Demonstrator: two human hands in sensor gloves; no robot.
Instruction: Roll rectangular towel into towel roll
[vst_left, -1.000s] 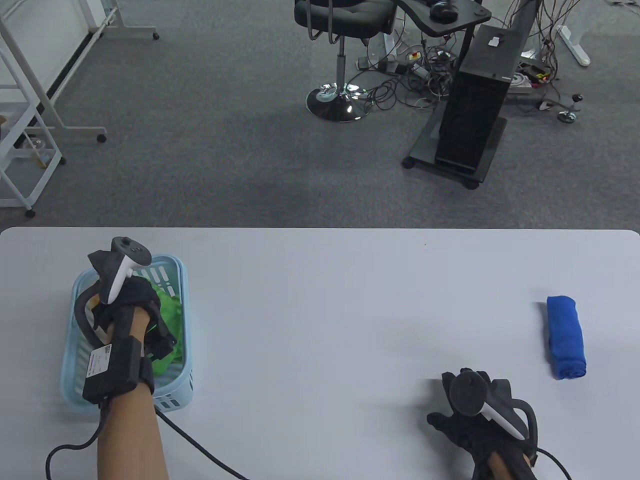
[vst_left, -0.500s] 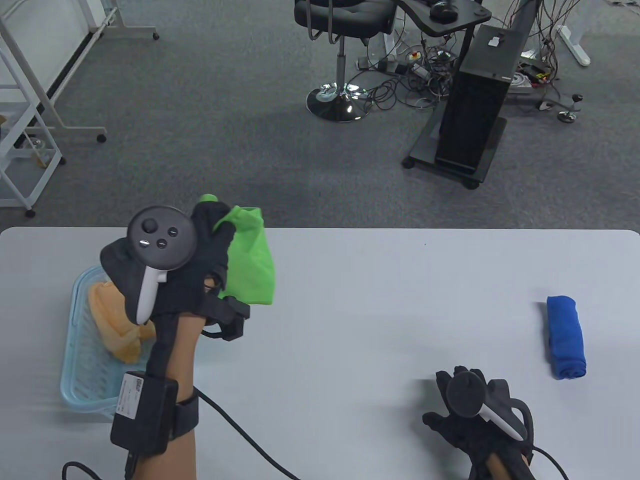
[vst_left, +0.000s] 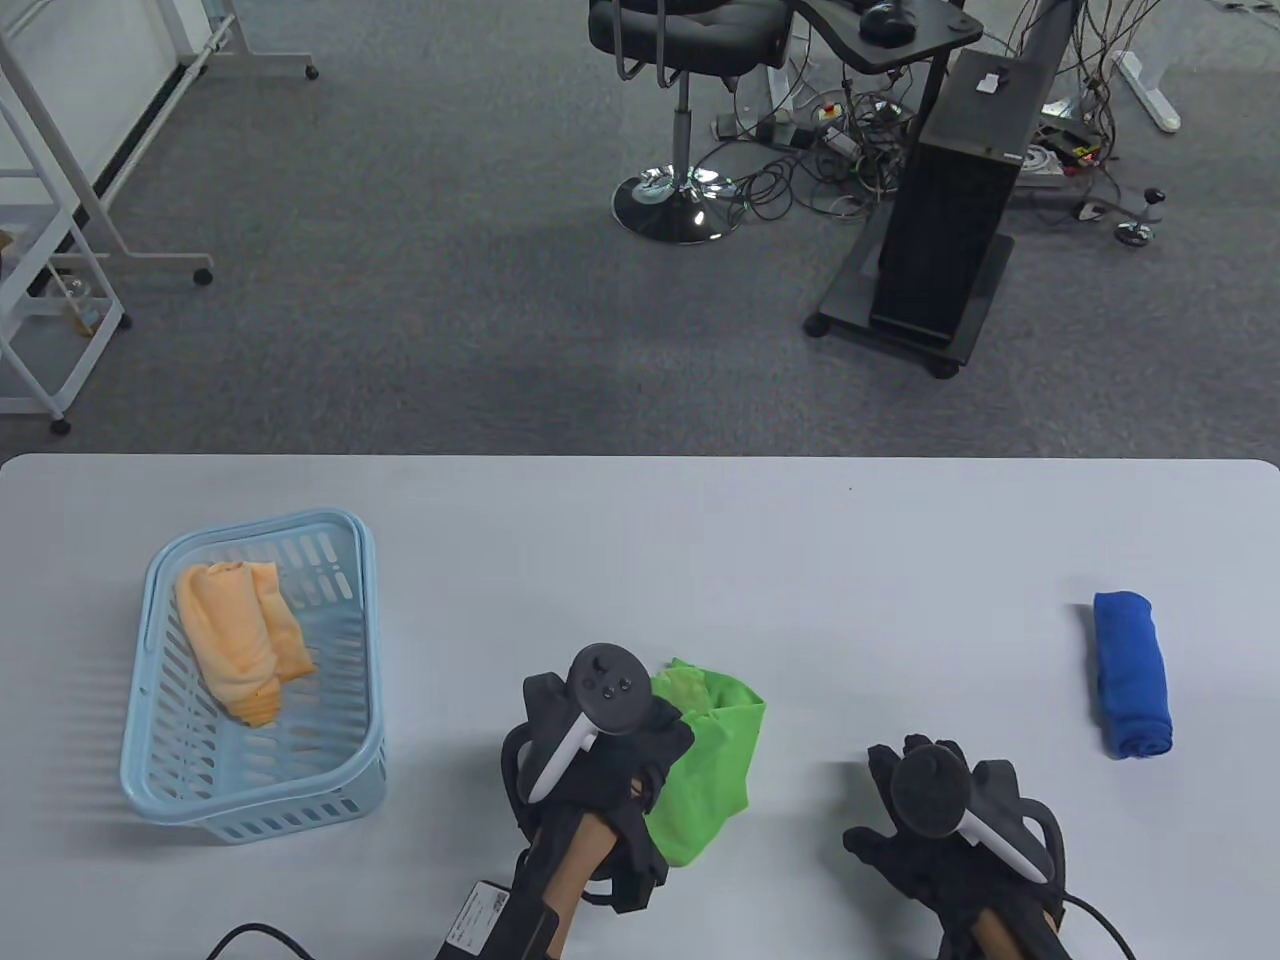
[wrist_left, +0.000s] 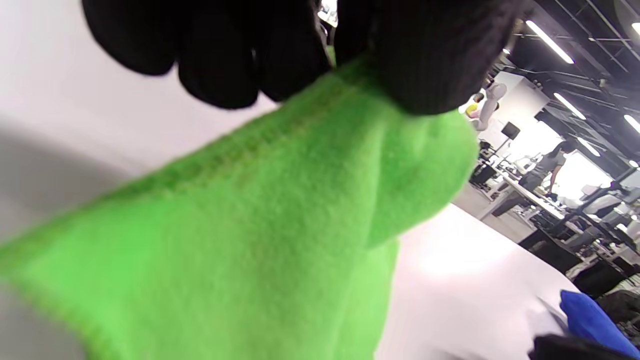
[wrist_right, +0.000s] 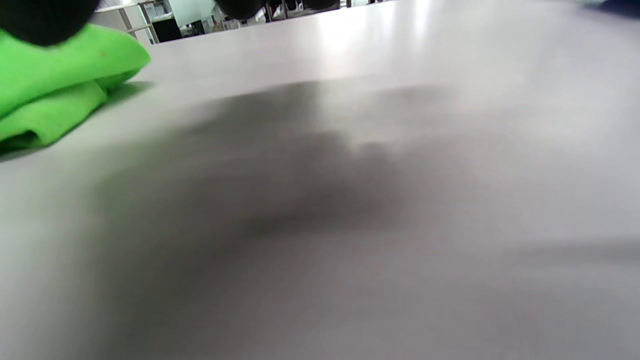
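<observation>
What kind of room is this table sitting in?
Probably an office or lab workspace: grey carpet, a black swivel chair, a tangle of cables by a computer tower, and white rolling racks.

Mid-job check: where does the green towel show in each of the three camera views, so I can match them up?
Table view: green towel lies bunched at lower centre, under the left hand.
Left wrist view: it fills the middle and lower left, pinched at the top.
Right wrist view: upper left corner.
Shared landmark: the white table.
</observation>
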